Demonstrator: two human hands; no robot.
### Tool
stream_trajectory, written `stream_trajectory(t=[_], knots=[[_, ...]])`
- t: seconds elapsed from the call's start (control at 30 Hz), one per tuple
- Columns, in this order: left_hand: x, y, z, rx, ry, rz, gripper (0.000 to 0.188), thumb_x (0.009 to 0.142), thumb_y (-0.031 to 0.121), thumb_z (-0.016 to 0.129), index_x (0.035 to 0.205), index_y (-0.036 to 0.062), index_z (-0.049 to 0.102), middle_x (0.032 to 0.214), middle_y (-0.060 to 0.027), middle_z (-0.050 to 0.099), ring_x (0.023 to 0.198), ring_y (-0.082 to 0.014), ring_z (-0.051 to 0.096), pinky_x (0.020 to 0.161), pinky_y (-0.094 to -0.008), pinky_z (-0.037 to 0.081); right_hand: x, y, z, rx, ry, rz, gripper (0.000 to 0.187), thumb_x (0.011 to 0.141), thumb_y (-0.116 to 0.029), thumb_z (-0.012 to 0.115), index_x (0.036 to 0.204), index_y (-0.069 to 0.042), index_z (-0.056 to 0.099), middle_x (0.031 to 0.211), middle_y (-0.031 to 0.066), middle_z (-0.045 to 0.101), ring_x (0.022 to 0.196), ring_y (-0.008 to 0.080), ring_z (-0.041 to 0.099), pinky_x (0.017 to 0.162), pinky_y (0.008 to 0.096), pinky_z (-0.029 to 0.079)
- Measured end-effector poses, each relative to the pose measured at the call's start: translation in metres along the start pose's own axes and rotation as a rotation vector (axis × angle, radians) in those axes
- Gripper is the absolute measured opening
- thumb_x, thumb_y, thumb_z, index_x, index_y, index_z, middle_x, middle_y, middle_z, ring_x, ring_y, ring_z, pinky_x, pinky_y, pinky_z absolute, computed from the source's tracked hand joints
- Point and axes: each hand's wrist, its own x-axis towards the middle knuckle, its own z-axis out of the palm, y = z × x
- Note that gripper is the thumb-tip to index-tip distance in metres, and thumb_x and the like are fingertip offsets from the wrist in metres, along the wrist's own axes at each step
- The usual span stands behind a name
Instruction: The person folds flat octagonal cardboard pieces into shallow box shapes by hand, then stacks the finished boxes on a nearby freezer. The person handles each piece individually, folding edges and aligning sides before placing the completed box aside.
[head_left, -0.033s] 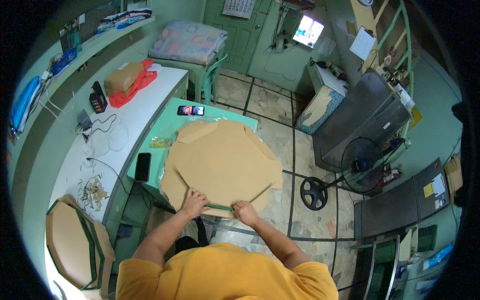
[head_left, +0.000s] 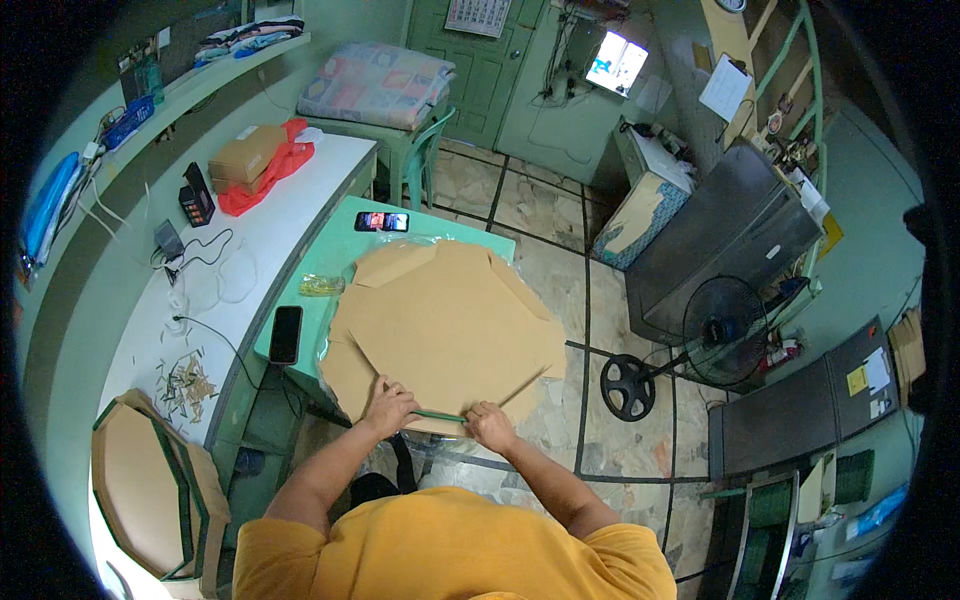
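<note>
A large, many-sided brown cardboard sheet [head_left: 450, 310] lies across the green table [head_left: 338, 232], its near edge overhanging toward me. Some side flaps on it are creased and bent upward. At the near edge, my left hand [head_left: 392, 405] and my right hand [head_left: 489, 426] pinch the raised near flap, one at each end. Between them runs a narrow dark-green strip [head_left: 440, 415] along that flap. Both sets of fingers are closed; their tips are partly hidden behind the cardboard. Clear plastic shows under the sheet's rim.
Left of the sheet are a black phone [head_left: 286, 334] and a small yellowish packet [head_left: 321, 286]; a lit phone [head_left: 382, 221] sits beyond it. Green-edged cardboard trays [head_left: 140, 480] stand at lower left by a white counter [head_left: 130, 360] with scattered scraps. A fan [head_left: 715, 330] stands at right.
</note>
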Motion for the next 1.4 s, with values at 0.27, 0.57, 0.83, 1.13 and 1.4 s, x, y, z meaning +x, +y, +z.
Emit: stream_trajectory(t=[0.27, 0.57, 0.83, 1.13, 1.4], knots=[[-0.017, 0.022, -0.033, -0.435, 0.376, -0.31, 0.027, 0.078, 0.037, 0.071, 0.088, 0.0123, 0.068, 0.088, -0.0049, 0.061, 0.092, -0.0239, 0.057, 0.096, -0.053, 0.037, 0.018, -0.011, -0.015, -0.015, 0.061, 0.043, 0.016, 0.073, -0.018, 0.066, 0.082, -0.006, 0.062, 0.081, 0.0106, 0.059, 0.083, 0.0272, 0.058, 0.074, 0.0403, 0.043], [-0.043, 0.043, 0.044, -1.705, 0.327, -1.349, 0.053, 0.086, 0.022, 0.065, 0.126, -0.0015, 0.041, 0.12, -0.0177, 0.053, 0.099, -0.0319, 0.059, 0.065, -0.0403, 0.054, 0.051, -0.109, 0.006, -0.032, -0.03, -0.113, 0.043, 0.075, -0.032, 0.07, 0.105, -0.003, 0.061, 0.105, 0.0109, 0.062, 0.098, 0.0272, 0.059, 0.085, 0.0408, 0.043], [-0.114, -0.003, 0.04, -1.63, 0.201, -1.113, 0.042, 0.089, 0.015, 0.058, 0.126, -0.0011, 0.048, 0.119, -0.016, 0.056, 0.109, -0.0295, 0.056, 0.09, -0.0463, 0.045, 0.002, 0.045, -0.121, -0.036, 0.742, 0.668, 0.071, 0.079, -0.034, 0.07, 0.132, 0.005, 0.044, 0.141, 0.0266, 0.038, 0.13, 0.0401, 0.036, 0.109, 0.0478, 0.027], [-0.129, -0.041, -0.036, -1.351, 0.246, -1.136, 0.038, 0.08, 0.008, 0.059, 0.116, -0.0027, 0.057, 0.104, -0.0145, 0.064, 0.094, -0.029, 0.063, 0.076, -0.0389, 0.051, 0.035, 0.022, -0.117, 1.649, 0.184, 0.643, 0.042, 0.082, -0.017, 0.065, 0.114, 0.007, 0.055, 0.105, 0.0148, 0.063, 0.089, 0.024, 0.064, 0.078, 0.0347, 0.052], [-0.204, -0.171, -0.088, -0.793, 0.791, -1.145, 0.035, 0.075, 0.021, 0.065, 0.099, -0.004, 0.065, 0.091, -0.0217, 0.068, 0.086, -0.0348, 0.066, 0.076, -0.0424, 0.05, 0.185, -0.118, -0.091, 1.48, 0.463, 0.538, 0.014, 0.089, -0.008, 0.059, 0.099, 0.001, 0.059, 0.092, 0.006, 0.062, 0.082, 0.0159, 0.058, 0.073, 0.0303, 0.047]])
